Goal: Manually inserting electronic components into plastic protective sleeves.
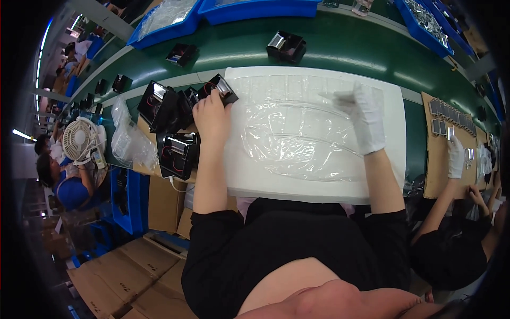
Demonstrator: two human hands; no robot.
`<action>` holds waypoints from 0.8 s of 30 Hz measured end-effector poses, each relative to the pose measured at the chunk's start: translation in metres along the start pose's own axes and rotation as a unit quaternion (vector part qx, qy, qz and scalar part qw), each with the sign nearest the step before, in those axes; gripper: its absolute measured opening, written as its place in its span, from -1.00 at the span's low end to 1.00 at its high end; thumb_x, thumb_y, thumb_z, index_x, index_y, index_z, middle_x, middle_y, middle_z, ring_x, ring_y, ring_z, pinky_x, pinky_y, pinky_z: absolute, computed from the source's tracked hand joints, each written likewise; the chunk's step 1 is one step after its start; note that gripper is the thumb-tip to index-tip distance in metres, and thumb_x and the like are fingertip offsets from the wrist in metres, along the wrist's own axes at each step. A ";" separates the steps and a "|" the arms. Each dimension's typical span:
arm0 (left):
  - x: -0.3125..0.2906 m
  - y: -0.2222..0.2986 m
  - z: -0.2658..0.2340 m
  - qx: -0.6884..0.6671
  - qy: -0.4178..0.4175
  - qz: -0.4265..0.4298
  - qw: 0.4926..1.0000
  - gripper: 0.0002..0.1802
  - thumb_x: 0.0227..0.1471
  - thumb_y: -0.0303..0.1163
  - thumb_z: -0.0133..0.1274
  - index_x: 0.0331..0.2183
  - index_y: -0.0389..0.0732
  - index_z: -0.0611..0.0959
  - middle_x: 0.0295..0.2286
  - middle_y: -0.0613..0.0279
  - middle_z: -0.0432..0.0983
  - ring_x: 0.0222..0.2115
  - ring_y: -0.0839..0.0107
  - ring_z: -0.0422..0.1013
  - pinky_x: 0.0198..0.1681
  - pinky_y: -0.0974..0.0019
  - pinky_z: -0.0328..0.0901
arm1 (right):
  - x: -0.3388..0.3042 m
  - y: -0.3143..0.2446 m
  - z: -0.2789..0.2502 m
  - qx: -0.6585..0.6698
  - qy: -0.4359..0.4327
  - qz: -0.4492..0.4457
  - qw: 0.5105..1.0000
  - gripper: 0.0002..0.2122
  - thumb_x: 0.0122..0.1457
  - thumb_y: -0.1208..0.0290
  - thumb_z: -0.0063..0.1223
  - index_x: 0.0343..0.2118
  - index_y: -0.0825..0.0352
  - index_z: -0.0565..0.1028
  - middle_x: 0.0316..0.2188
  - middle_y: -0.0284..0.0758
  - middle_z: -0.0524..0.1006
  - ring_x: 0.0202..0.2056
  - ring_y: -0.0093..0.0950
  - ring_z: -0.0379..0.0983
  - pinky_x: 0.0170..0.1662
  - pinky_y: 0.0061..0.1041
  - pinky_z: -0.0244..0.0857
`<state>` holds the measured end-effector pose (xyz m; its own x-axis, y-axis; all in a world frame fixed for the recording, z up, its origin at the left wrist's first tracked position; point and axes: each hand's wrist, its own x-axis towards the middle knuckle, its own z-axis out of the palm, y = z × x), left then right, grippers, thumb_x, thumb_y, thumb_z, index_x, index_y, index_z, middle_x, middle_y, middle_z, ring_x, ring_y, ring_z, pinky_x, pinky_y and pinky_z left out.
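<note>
Box of black plastic (227,93), at flat white board's (392,162) left, looks stiff; grip sides; left hand's (211,116) hold unclear, gloved right hand (366,119) spread.

black open box (230,96) kinda sitting angled, 11 o'clock off centre | silver part (223,86) showing inside | clear crinkly plastic (297,143) lying flattish, 2 o'clock

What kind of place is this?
Probably a factory assembly line: black boxes sit spaced along a long green work surface, blue trays stand beyond, and a co-worker's gloved hand is nearby.
</note>
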<state>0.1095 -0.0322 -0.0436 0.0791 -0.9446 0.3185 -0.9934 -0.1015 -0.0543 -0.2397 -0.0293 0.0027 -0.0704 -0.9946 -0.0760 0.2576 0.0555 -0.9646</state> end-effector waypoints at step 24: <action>0.026 0.068 -0.042 -0.825 -0.298 0.110 0.467 -0.73 0.11 -0.43 0.03 -0.54 -0.38 0.65 -0.53 0.30 0.34 -0.46 0.50 0.22 -0.32 0.50 0.09 | -0.037 -0.037 0.048 -0.076 -0.152 0.140 0.975 -0.88 0.16 0.47 0.29 -0.34 0.44 0.64 -0.48 -0.34 0.59 -0.44 -0.61 0.45 -0.33 -0.69 0.37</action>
<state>0.0408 -0.0505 0.0003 -0.5198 -0.8444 0.1297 0.3451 -0.0686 0.9361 -0.2006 0.0009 0.0535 0.2778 -0.9170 -0.2862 0.0775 0.3184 -0.9448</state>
